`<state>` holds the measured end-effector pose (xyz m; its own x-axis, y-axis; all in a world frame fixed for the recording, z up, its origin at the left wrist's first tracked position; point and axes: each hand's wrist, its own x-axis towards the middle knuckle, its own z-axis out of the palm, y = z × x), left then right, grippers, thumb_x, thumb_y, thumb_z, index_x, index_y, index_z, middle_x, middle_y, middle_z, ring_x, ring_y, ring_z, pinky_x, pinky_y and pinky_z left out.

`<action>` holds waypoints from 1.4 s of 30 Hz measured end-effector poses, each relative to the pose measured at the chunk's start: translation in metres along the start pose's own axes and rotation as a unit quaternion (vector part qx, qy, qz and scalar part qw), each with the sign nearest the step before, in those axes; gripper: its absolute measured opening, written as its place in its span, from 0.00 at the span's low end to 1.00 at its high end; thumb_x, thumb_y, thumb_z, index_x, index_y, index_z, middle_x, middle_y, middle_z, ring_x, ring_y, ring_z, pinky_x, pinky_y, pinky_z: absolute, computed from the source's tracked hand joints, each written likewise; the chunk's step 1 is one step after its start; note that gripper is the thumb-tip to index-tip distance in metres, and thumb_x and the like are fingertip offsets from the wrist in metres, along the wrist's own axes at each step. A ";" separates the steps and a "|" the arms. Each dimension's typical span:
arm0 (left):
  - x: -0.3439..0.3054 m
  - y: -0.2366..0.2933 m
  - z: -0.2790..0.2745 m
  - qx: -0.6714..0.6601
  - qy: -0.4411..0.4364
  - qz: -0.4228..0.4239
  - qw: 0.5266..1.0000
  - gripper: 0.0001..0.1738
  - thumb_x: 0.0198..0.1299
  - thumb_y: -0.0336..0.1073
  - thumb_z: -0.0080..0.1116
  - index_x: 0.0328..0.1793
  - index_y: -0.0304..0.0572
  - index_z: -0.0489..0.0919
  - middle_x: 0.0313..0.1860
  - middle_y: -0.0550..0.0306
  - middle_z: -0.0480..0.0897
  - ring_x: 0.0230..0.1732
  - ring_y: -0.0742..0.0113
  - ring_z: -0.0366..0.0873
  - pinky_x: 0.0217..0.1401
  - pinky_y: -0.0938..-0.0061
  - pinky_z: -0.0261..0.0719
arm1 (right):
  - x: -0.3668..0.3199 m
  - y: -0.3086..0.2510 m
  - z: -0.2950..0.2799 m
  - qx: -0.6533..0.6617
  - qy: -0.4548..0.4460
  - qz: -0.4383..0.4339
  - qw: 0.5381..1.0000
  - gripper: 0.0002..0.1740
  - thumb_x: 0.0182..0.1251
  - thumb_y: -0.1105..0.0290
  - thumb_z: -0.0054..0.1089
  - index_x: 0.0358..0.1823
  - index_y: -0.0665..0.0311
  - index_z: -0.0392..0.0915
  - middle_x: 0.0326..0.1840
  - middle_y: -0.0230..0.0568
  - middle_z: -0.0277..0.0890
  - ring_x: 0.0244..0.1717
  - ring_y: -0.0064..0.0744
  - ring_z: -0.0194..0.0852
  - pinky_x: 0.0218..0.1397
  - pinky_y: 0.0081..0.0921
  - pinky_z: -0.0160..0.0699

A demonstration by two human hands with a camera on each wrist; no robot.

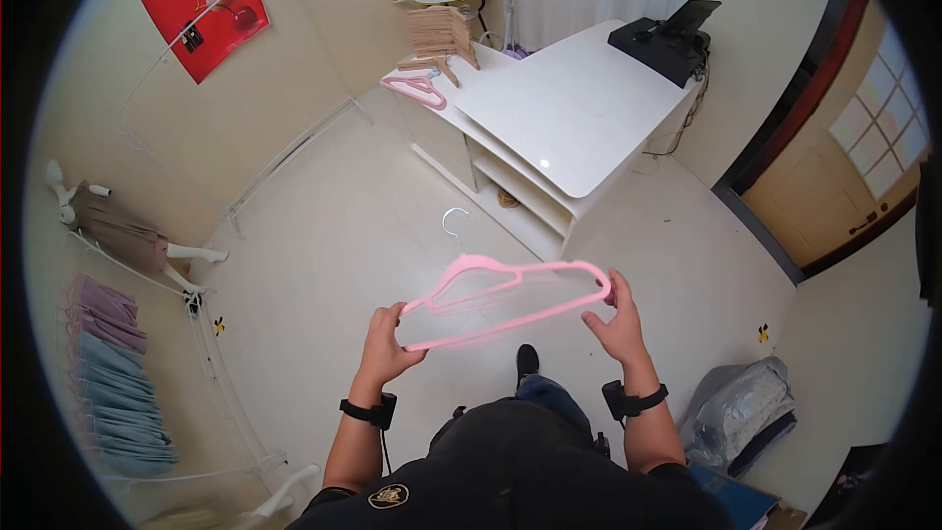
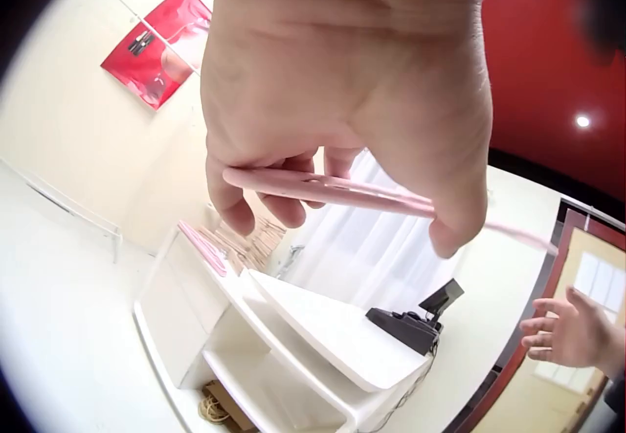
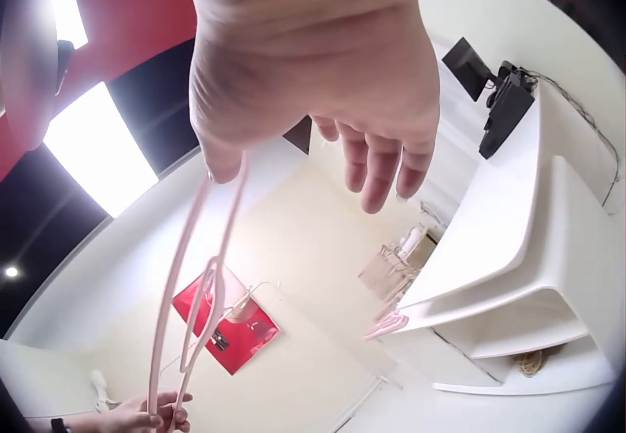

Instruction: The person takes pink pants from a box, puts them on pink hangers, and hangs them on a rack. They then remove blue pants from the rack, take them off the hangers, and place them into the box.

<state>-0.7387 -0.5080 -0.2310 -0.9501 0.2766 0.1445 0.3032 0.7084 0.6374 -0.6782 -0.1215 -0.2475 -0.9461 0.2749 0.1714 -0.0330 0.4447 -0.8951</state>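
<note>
A pink clothes hanger [image 1: 510, 320] with a silver hook [image 1: 453, 223] is held out in front of the body, hook away from the person. My left hand [image 1: 386, 348] grips its left end; in the left wrist view the thumb and curled fingers are on either side of the pink bar [image 2: 337, 191]. At the other end, my right hand [image 1: 618, 326] has its fingers spread, with fingertips right by the hanger's rounded end. The right wrist view shows the right hand's fingers [image 3: 377, 164] loosely extended, and its thumb overlaps the hanger's end.
Ahead stands a white counter [image 1: 549, 113] bearing pink hangers [image 1: 414, 90], a stack of wooden hangers [image 1: 440, 34] and a black monitor unit [image 1: 667, 44]. Left is a rack of clothes [image 1: 123, 393] and a mannequin in a brown skirt [image 1: 123, 226]. Plastic-wrapped items [image 1: 741, 407] lie right.
</note>
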 end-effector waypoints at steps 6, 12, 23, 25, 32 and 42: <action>0.100 -0.011 0.009 -0.278 0.028 -0.078 0.957 0.45 0.38 0.28 0.70 0.67 0.37 0.62 0.47 0.57 0.70 0.52 0.64 0.70 0.62 0.70 0.68 | 0.130 -0.007 0.025 0.133 -0.118 -0.025 0.984 0.50 0.50 0.71 0.73 0.73 0.62 0.50 0.61 0.45 0.70 0.57 0.35 0.72 0.63 0.33 0.68; 0.167 0.008 0.010 -0.504 -0.049 -0.033 0.862 0.48 0.43 0.23 0.67 0.73 0.37 0.56 0.58 0.52 0.71 0.71 0.60 0.62 0.72 0.64 0.61 | 0.200 -0.081 0.112 0.129 -0.276 -0.130 0.944 0.52 0.50 0.63 0.75 0.72 0.64 0.50 0.61 0.47 0.70 0.61 0.40 0.70 0.66 0.35 0.66; 0.267 -0.079 -0.019 -0.531 -0.093 -0.007 0.842 0.62 0.39 0.52 0.78 0.76 0.34 0.54 0.65 0.51 0.68 0.71 0.59 0.63 0.75 0.61 0.56 | 0.299 -0.142 0.257 0.082 -0.346 -0.204 0.912 0.50 0.39 0.57 0.76 0.65 0.68 0.61 0.59 0.51 0.68 0.60 0.46 0.68 0.63 0.37 0.69; 0.295 -0.105 -0.036 -0.522 -0.094 0.005 0.848 0.61 0.41 0.51 0.78 0.76 0.34 0.54 0.67 0.50 0.67 0.71 0.58 0.63 0.75 0.61 0.57 | 0.322 -0.153 0.288 0.104 -0.350 -0.184 0.913 0.49 0.40 0.58 0.76 0.65 0.67 0.62 0.59 0.51 0.68 0.61 0.47 0.68 0.65 0.37 0.67; 0.364 -0.183 -0.093 -0.367 -0.007 0.002 0.930 0.49 0.46 0.36 0.75 0.74 0.40 0.60 0.64 0.48 0.74 0.67 0.57 0.69 0.70 0.64 0.66 | 0.402 -0.168 0.367 0.035 -0.270 -0.137 0.952 0.48 0.39 0.61 0.75 0.65 0.66 0.62 0.60 0.50 0.69 0.63 0.42 0.69 0.66 0.34 0.66; 0.482 -0.245 -0.129 -0.093 -0.001 0.057 0.994 0.31 0.44 0.32 0.72 0.58 0.43 0.75 0.52 0.49 0.78 0.55 0.51 0.75 0.57 0.64 0.75 | 0.541 -0.072 0.381 -0.160 -0.147 -0.107 0.970 0.39 0.40 0.61 0.73 0.55 0.65 0.67 0.56 0.49 0.73 0.56 0.49 0.72 0.58 0.37 0.72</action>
<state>-1.2807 -0.6320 -0.2203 -0.9100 0.3497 0.2226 0.3900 0.5402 0.7457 -1.3104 -0.3300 -0.2473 -0.9813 -0.0861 0.1723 -0.1808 0.7203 -0.6697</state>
